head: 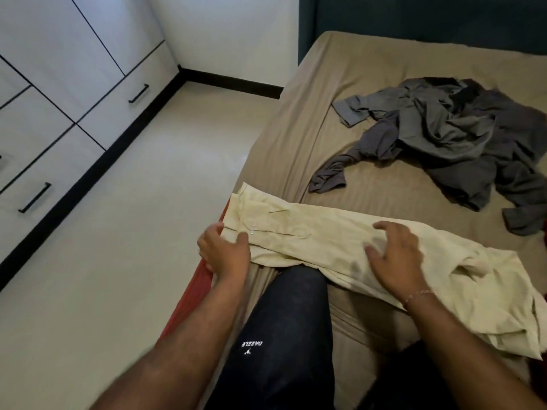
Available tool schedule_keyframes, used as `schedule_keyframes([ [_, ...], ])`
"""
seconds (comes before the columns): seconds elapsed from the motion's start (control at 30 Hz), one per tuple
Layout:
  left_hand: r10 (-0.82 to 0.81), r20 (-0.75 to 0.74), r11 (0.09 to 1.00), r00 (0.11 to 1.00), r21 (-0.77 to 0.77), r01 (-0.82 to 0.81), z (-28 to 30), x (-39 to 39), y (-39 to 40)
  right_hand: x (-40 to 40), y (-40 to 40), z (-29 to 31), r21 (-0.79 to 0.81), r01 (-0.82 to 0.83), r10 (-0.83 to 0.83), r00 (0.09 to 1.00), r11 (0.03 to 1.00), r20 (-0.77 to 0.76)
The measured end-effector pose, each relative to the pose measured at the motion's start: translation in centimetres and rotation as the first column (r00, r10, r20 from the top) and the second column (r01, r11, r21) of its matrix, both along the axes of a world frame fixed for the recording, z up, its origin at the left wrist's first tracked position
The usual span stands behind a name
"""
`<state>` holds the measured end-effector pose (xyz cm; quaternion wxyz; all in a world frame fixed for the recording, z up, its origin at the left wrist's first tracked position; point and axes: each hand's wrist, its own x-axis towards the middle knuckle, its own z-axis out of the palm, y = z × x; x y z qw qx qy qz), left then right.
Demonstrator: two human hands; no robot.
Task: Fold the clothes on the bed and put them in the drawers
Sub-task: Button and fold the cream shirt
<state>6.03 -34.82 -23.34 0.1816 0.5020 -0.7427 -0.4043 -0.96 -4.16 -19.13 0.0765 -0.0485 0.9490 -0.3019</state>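
Note:
A pale yellow shirt [325, 232] lies stretched across the near edge of the bed [334, 72], folded lengthwise, its collar end to the left. My left hand [225, 250] grips the collar end, thumb on top of the cloth. My right hand [393, 255] rests flat on the shirt's middle with fingers spread. A heap of grey clothes [453, 137] lies crumpled farther back on the bed. White drawers with black handles [35, 173] line the wall at left.
My knee in dark trousers [284, 321] is up against the bed edge under the shirt. A red cloth [189, 297] hangs at the bed's side. Pale floor [133, 217] runs between bed and drawers. A dark headboard [414, 19] stands behind.

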Motion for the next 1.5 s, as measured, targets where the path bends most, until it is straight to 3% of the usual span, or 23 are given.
schedule_keyframes([
  [0.03,0.070,-0.059,0.969,0.996,0.240,-0.054,-0.2,1.2,0.8,0.5,-2.3,0.2,-0.032,-0.061,0.062,0.998,0.998,0.021],
  [0.1,0.176,0.031,0.659,0.984,0.739,-0.141,-0.2,2.8,2.3,0.7,-6.5,0.4,-0.151,-0.178,0.193,0.976,0.972,0.095],
  [0.13,0.144,0.075,0.518,0.987,0.844,-0.140,-0.4,3.4,2.4,0.7,-8.6,0.5,-0.235,-0.205,0.244,0.958,0.950,0.151],
  [0.2,0.124,0.025,0.396,0.992,0.915,-0.073,-1.9,3.9,1.9,0.5,-12.0,0.6,-0.364,-0.176,0.284,0.920,0.915,0.270],
  [0.3,0.267,-0.152,0.347,0.952,0.936,0.052,-3.4,3.6,0.7,0.2,-15.6,-0.4,-0.385,-0.156,0.305,0.880,0.910,0.364],
  [0.47,0.367,-0.401,0.375,0.839,0.889,0.262,-4.1,0.7,-0.2,-0.4,-17.3,-2.4,-0.384,-0.116,0.299,0.836,0.916,0.461],
  [0.6,0.393,-0.330,0.514,0.859,0.853,0.092,-3.5,-1.8,-0.1,-1.1,-16.7,-2.2,-0.545,0.140,0.249,0.777,0.827,0.578],
  [0.73,0.155,-0.375,0.767,0.914,0.629,0.128,-2.8,-3.4,0.8,-1.8,-14.4,-1.5,-0.655,0.362,0.220,0.743,0.663,0.633],
  [0.8,-0.083,-0.401,0.838,0.912,0.468,0.282,-1.5,-3.8,2.5,-2.0,-13.1,-1.3,-0.706,0.456,0.231,0.727,0.542,0.646],
  [0.87,-0.384,-0.489,0.806,0.783,0.236,0.543,-0.5,-3.8,4.7,-1.8,-11.6,-1.5,-0.749,0.550,0.267,0.709,0.370,0.653],
  [0.9,-0.565,-0.476,0.736,0.674,0.078,0.673,-0.4,-3.8,5.8,-1.6,-10.7,-1.8,-0.753,0.604,0.286,0.697,0.260,0.658],
  [0.97,-0.883,-0.229,0.451,0.410,-0.173,0.876,-0.8,-4.2,7.9,-1.0,-8.5,-2.3,-0.720,0.690,0.260,0.683,0.078,0.682],
  [1.03,-0.978,0.163,0.108,0.131,-0.145,0.984,-1.2,-4.3,9.9,-0.6,-6.3,-3.0,-0.655,0.755,0.084,0.651,0.032,0.754],
  [1.07,-0.958,0.285,-0.008,0.008,-0.054,0.999,-1.5,-4.3,10.6,-0.5,-5.4,-3.4,-0.618,0.784,-0.054,0.621,0.062,0.782],
  [1.1,-0.948,0.313,-0.058,-0.061,0.020,0.998,-1.7,-4.1,11.3,-0.4,-4.2,-3.9,-0.579,0.810,-0.196,0.585,0.094,0.787],
  [1.13,-0.965,0.258,-0.028,-0.038,0.041,0.999,-1.8,-4.0,11.9,-0.3,-2.9,-4.4,-0.562,0.817,-0.311,0.571,0.127,0.760],
  [1.17,-0.985,0.141,0.107,0.103,0.020,0.994,-1.9,-3.9,11.9,-0.1,-2.0,-4.5,-0.554,0.811,-0.409,0.577,0.187,0.706],
  [1.23,-0.832,-0.094,0.550,0.547,0.003,0.835,-2.2,-4.1,11.8,1.1,-0.8,-4.1,-0.504,0.764,-0.577,0.640,0.403,0.508],
  [1.27,-0.692,-0.108,0.713,0.714,0.049,0.699,-2.4,-4.6,11.2,1.9,-0.8,-3.8,-0.468,0.707,-0.607,0.702,0.530,0.373],
  [1.3,-0.588,-0.059,0.797,0.807,0.130,0.590,-2.5,-5.0,10.7,2.8,-0.8,-3.4,-0.447,0.619,-0.578,0.779,0.646,0.244],
  [1.33,-0.540,0.020,0.819,0.841,0.242,0.520,-2.6,-5.5,10.0,3.4,-1.2,-3.2,-0.449,0.511,-0.505,0.851,0.733,0.144],
  [1.4,-0.582,0.087,0.762,0.809,0.405,0.505,-2.7,-6.3,9.5,4.1,-2.1,-2.9,-0.513,0.300,-0.299,0.950,0.804,0.088],
  [1.5,-0.632,0.007,0.711,0.775,0.404,0.576,-1.5,-7.0,9.7,3.8,-3.3,-2.7,-0.532,0.150,-0.066,0.983,0.833,0.173],
])
